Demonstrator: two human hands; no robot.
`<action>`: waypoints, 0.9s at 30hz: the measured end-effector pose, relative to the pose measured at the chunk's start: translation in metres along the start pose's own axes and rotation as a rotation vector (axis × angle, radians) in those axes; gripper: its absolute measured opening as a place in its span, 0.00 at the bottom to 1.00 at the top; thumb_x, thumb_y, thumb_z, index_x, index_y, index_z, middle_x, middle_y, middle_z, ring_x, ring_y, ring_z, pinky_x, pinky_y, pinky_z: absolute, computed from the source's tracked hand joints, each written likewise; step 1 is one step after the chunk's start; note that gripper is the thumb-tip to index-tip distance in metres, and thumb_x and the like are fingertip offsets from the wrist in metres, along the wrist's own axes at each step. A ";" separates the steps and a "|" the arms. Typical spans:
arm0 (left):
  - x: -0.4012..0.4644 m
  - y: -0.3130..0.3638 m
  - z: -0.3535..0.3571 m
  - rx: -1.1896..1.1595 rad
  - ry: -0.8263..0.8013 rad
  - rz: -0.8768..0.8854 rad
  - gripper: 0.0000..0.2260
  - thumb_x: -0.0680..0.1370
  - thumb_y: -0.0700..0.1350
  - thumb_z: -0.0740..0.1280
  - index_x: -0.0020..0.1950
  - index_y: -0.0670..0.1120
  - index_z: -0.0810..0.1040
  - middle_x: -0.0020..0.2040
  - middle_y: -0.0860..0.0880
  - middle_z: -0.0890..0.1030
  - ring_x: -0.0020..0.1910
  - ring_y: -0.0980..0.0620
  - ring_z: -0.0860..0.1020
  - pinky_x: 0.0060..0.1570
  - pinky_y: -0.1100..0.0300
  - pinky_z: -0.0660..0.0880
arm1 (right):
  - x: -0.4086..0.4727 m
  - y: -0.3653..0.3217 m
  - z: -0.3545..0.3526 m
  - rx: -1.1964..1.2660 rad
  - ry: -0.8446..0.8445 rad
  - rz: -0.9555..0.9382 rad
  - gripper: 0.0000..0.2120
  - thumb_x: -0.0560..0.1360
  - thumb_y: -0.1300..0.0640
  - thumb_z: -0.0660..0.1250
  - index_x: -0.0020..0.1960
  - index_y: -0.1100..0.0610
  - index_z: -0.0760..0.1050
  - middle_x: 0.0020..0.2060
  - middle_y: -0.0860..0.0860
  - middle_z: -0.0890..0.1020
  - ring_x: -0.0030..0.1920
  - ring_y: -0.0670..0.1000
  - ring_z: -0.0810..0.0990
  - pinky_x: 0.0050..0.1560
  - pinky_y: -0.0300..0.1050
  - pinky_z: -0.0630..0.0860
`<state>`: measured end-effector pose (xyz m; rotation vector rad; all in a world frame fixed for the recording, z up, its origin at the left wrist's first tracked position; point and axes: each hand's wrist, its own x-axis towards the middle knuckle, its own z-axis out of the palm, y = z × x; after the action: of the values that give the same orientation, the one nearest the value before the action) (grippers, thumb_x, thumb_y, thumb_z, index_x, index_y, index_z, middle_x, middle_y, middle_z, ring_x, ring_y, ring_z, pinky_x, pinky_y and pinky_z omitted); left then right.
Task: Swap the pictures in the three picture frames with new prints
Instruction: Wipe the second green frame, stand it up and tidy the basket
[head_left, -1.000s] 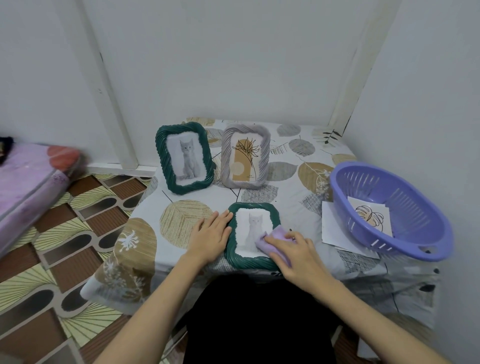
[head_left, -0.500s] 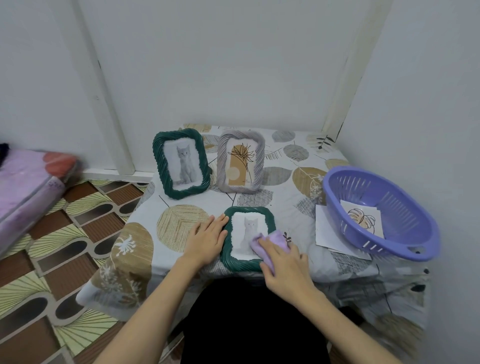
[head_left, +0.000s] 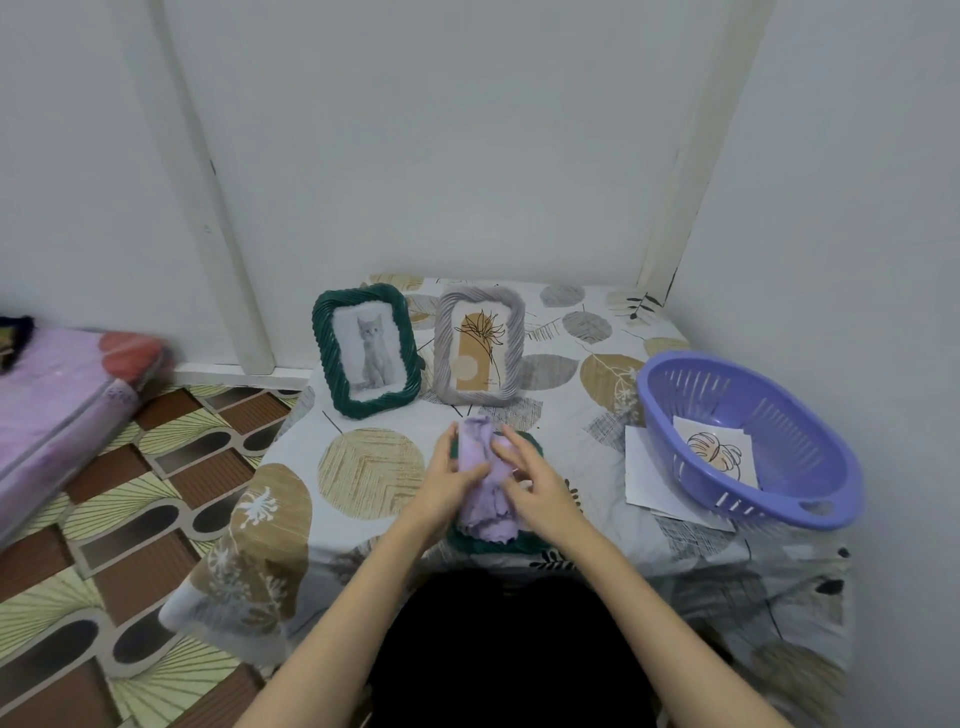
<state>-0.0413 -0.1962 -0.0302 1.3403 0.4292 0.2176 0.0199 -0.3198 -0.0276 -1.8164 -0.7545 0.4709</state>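
Your hands (head_left: 451, 480) (head_left: 540, 488) pinch cloth (head_left: 485, 483) over flat frame (head_left: 519, 543); behind it, grey frame (head_left: 480, 345) reprinted, green frame (head_left: 366, 351) pending.

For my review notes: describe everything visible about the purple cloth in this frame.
The purple cloth is a soft, pale lilac fabric, crumpled and bunched into a long, loosely folded strip. The left hand and right hand hold it between them, with the fingers on its upper part and the lower end hanging in ruffled folds. It is above the green frame lying flat at the near edge of the table, hiding most of it. Whether it touches the frame cannot be told.
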 end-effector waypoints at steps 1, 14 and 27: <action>0.000 -0.002 -0.008 0.048 0.073 0.008 0.30 0.76 0.37 0.64 0.73 0.55 0.56 0.64 0.36 0.73 0.48 0.43 0.80 0.43 0.53 0.80 | 0.000 0.005 -0.001 -0.032 0.011 0.008 0.28 0.76 0.67 0.58 0.72 0.50 0.59 0.63 0.44 0.71 0.46 0.47 0.72 0.48 0.35 0.71; -0.006 -0.014 -0.084 1.454 0.388 0.040 0.19 0.82 0.47 0.50 0.74 0.49 0.60 0.75 0.38 0.54 0.74 0.39 0.52 0.72 0.46 0.51 | -0.003 0.061 -0.025 -0.819 0.178 0.206 0.29 0.76 0.42 0.47 0.64 0.61 0.70 0.70 0.59 0.66 0.70 0.57 0.61 0.71 0.51 0.56; 0.016 -0.017 -0.003 0.400 0.296 0.033 0.25 0.73 0.32 0.64 0.70 0.41 0.63 0.59 0.43 0.73 0.57 0.45 0.73 0.53 0.55 0.74 | -0.003 0.042 -0.031 0.174 0.332 0.359 0.10 0.71 0.65 0.69 0.50 0.57 0.71 0.49 0.56 0.80 0.45 0.53 0.79 0.53 0.52 0.76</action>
<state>-0.0295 -0.1915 -0.0502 1.7159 0.7277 0.3745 0.0487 -0.3533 -0.0554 -1.8083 -0.1541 0.4342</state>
